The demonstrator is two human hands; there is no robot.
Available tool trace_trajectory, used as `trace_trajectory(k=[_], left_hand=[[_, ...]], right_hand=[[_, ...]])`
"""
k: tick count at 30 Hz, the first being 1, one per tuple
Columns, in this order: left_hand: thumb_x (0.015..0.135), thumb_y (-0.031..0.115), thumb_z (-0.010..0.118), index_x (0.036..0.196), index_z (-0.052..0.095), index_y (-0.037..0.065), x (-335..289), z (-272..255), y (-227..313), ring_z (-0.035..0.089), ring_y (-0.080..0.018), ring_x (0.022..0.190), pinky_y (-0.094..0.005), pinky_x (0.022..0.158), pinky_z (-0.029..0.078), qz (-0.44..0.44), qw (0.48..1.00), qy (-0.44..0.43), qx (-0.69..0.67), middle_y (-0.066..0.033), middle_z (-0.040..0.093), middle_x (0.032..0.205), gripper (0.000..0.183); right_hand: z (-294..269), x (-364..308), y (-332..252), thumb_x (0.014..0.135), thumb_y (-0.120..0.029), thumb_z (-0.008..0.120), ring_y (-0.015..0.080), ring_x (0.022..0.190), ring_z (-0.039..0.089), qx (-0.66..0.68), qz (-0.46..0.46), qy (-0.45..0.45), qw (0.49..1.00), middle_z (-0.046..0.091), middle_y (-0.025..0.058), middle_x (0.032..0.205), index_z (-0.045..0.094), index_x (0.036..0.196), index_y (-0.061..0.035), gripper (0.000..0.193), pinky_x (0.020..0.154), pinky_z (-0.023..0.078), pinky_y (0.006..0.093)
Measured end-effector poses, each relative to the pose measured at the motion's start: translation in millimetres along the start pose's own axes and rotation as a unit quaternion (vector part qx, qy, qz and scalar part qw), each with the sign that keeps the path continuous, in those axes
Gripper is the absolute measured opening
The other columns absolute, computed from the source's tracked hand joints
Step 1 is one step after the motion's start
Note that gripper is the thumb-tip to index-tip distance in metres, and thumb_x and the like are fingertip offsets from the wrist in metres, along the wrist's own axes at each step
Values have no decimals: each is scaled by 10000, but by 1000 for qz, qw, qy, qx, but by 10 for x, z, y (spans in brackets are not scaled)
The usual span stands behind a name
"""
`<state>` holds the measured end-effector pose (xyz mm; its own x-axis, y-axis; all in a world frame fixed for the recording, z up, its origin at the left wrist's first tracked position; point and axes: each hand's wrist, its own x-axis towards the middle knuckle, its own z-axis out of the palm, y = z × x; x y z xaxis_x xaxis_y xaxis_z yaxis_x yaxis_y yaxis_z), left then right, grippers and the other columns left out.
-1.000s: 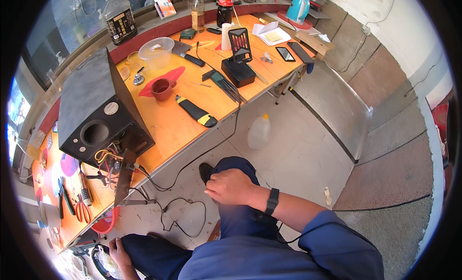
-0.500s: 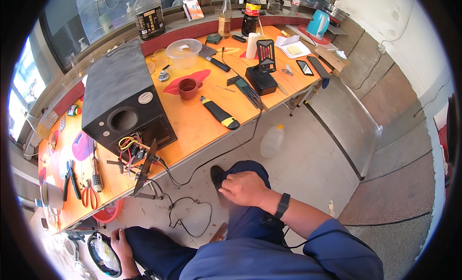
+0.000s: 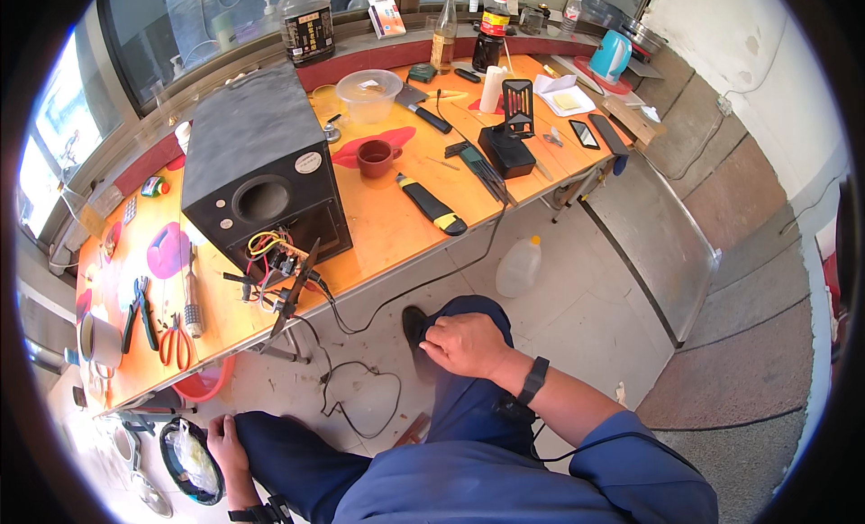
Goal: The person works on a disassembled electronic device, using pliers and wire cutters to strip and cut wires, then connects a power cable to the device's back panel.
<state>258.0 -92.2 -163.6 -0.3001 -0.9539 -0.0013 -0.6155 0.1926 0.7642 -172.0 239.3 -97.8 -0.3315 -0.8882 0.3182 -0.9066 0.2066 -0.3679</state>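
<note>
On my right knee rests my right hand (image 3: pixel 464 346), its fingers curled in and nothing showing in them; a black band circles that wrist. My left hand (image 3: pixel 225 443) lies against the outer side of my left thigh, fingers partly spread and holding nothing visible. Beyond my knees, a black speaker box (image 3: pixel 261 200) stands on the orange table (image 3: pixel 360 254), its lower front opened. Wires and a circuit board on a dark panel (image 3: pixel 295 285) hang out of it. Pliers (image 3: pixel 138 315), red-handled scissors (image 3: pixel 174 344) and a soldering iron (image 3: pixel 192 299) lie left of the speaker.
Right of the speaker are a brown cup (image 3: pixel 377 158), a black-yellow cutter (image 3: pixel 431 204), screwdrivers (image 3: pixel 478 168) and a black stand (image 3: pixel 509 145). A black cable (image 3: pixel 396 380) trails over the floor. A plastic jug (image 3: pixel 519 267) stands under the table edge; a bin (image 3: pixel 191 461) is beside my left hand.
The view has shifted slightly, so the table and its things sit farther right and a little lower on the right. My hands stay at my legs.
</note>
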Motion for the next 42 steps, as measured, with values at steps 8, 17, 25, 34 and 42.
trace_trajectory(k=[8,17,25,34,42], left_hand=[[1046,219,709,1079,745,-52,-45,-20,-2,684,-213,893,-362,883,555,-3,1000,13,-12,-149,774,964,275],[1039,246,731,1122,763,-51,-96,-10,92,717,-196,917,-335,883,564,-39,998,19,-36,-145,781,981,310],[1025,279,743,1125,767,-38,-105,0,106,737,-240,934,-361,899,568,-46,999,28,-8,-171,789,995,334],[1045,274,731,1136,761,-34,-152,-27,141,704,-183,940,-333,904,550,-50,998,31,11,-123,779,989,322],[1041,277,726,1127,753,-34,-203,-68,170,700,-184,925,-335,899,550,-49,998,35,-11,-125,772,972,324]], right_hand=[[-9,37,-24,930,-278,774,306,679,678,-24,-7,14,1000,618,64,728,629,743,-129,279,608,543,436],[-23,29,-37,979,-336,722,336,799,703,-26,28,-28,999,701,88,858,715,858,-133,237,673,555,462],[-252,547,-477,809,-361,958,333,1150,680,149,67,97,982,650,173,1359,556,1472,-36,841,904,582,436],[-54,1360,-1040,710,-636,970,457,1516,378,230,-12,171,958,332,321,1649,90,1701,76,1504,1252,352,523],[45,1533,-1176,780,-470,996,414,1512,389,225,6,187,956,325,285,1622,69,1721,-5,1400,1229,386,534]])
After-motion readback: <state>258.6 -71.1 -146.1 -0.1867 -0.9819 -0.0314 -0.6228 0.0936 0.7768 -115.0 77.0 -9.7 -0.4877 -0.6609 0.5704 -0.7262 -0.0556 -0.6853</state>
